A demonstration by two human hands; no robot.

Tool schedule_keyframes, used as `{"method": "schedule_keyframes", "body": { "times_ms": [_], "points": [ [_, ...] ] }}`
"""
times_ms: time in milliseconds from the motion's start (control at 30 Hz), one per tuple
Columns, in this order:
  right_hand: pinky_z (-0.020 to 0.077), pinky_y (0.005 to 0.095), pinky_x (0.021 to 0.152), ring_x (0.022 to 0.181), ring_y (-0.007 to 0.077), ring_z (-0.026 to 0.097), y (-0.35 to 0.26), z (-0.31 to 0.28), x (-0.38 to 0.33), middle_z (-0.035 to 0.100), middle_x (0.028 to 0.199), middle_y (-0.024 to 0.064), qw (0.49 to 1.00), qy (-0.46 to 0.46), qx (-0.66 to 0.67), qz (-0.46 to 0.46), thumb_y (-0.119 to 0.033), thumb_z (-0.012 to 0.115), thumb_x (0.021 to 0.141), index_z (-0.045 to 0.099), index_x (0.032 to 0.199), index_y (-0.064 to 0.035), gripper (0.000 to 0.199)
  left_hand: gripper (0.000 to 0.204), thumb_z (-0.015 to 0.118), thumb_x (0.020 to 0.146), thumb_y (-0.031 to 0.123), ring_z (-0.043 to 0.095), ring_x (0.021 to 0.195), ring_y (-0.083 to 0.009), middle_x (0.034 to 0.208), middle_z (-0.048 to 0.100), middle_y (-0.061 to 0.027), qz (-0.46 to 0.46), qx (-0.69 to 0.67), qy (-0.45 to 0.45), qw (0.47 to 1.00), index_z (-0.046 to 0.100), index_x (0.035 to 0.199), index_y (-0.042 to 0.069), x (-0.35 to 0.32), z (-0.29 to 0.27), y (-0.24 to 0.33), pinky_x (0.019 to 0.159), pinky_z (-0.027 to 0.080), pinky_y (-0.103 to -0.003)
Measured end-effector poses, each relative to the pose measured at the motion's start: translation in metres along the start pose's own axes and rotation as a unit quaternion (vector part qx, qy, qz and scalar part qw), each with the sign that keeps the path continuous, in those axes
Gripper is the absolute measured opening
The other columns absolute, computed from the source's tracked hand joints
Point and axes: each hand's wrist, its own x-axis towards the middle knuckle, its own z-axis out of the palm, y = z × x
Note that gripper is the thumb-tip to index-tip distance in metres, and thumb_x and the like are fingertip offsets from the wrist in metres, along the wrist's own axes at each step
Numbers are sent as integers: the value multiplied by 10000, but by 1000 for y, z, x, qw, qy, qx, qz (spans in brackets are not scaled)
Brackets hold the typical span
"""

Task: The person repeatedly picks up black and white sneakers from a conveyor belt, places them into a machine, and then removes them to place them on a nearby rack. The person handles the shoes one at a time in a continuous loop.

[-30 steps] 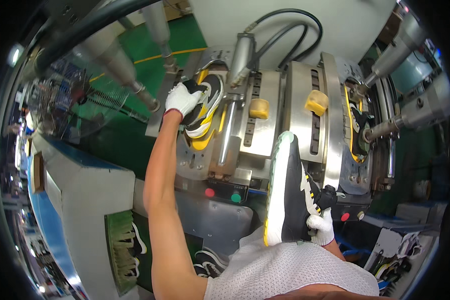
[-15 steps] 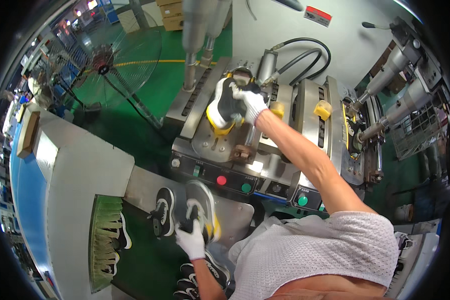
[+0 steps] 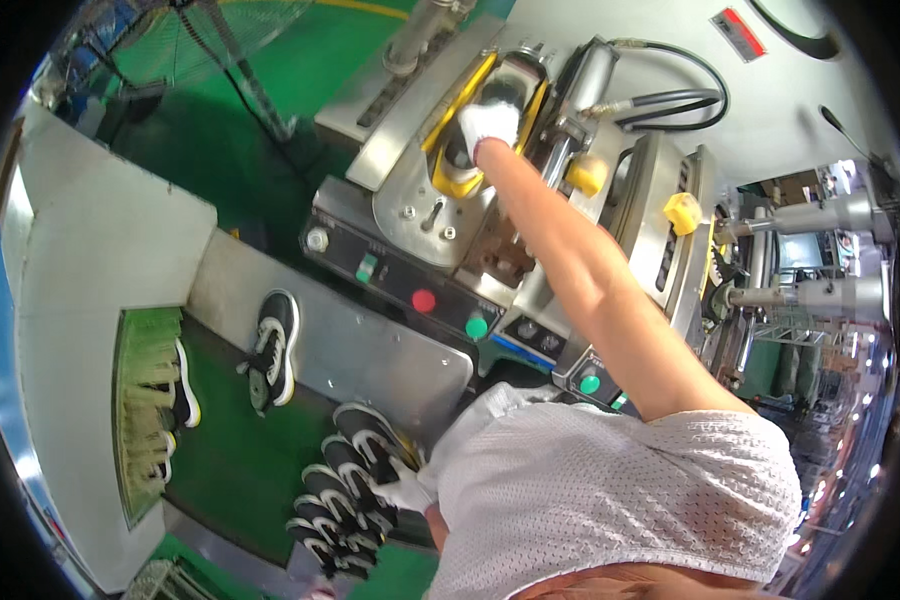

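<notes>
My right hand [image 3: 489, 128], in a white glove, is closed on a black-and-white shoe [image 3: 457, 155] set between the yellow pads [image 3: 454, 108] of the pressing machine. The glove is blurred and covers the middle of that shoe. Down by my body, my left hand [image 3: 407, 488], also gloved, grips another black sneaker [image 3: 370, 432] at the upper end of a row of shoes [image 3: 320, 505]. My sleeve hides part of this hand. A single dark sneaker [image 3: 278, 345] rests by the edge of the metal shelf [image 3: 370, 345], away from both hands.
Red [image 3: 424, 301] and green [image 3: 477, 327] buttons line the machine's front panel. A neighbouring station with a yellow block [image 3: 683, 213] stands to the right. At left is a white housing [image 3: 110, 230] with a bristled opening [image 3: 150, 400] and shoes inside. A fan [image 3: 185, 40] stands far left.
My right hand has lowered the tilted shoe in between the yellow pads. My left hand has brought its sneaker from the metal shelf to the row near me. The view has shifted.
</notes>
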Motion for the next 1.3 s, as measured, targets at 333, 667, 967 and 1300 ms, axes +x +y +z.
{"method": "schedule_keyframes", "body": {
  "times_ms": [333, 667, 967, 1300],
  "points": [
    [533, 401, 1002, 1133, 228, 654, 51, -15, 80, 662, 1375, 148, 975, -194, 91, 66, -558, 856, 776, 628, 1379, 81, 908, 808, 869, 854, 221, 634, 1239, -338, 1356, 618, -275, 24, -24, -112, 993, 420, 1447, -95, 34, -39, 16, 1059, 502, -432],
    [191, 515, 1289, 1543, 408, 299, 131, -103, -312, 323, 1646, 273, 859, -149, 69, -485, -235, 815, 853, 302, 1608, 38, 953, 746, 839, 845, 105, 577, 1308, -361, 1454, 527, -233, 80, -193, -41, 977, 462, 1476, -21, 29, -128, -78, 1130, 453, -431],
    [231, 556, 1259, 1529, 478, 274, 149, -74, -455, 297, 1632, 319, 812, -362, -193, -414, -428, 827, 783, 277, 1593, 90, 1107, 675, 841, 814, 259, 712, 1063, -406, 1165, 717, -237, 136, -153, -138, 969, 545, 1371, 18, 88, -79, -102, 945, 559, -449],
    [543, 336, 997, 1147, 244, 690, 178, -8, -593, 712, 1260, 161, 914, -382, 115, -77, -260, 831, 828, 636, 1331, -21, 589, 389, 754, 927, 67, 699, 1029, -204, 1155, 738, -127, 46, -274, -249, 928, 627, 1286, -16, 134, -110, -63, 946, 534, -337]
  ]
}}
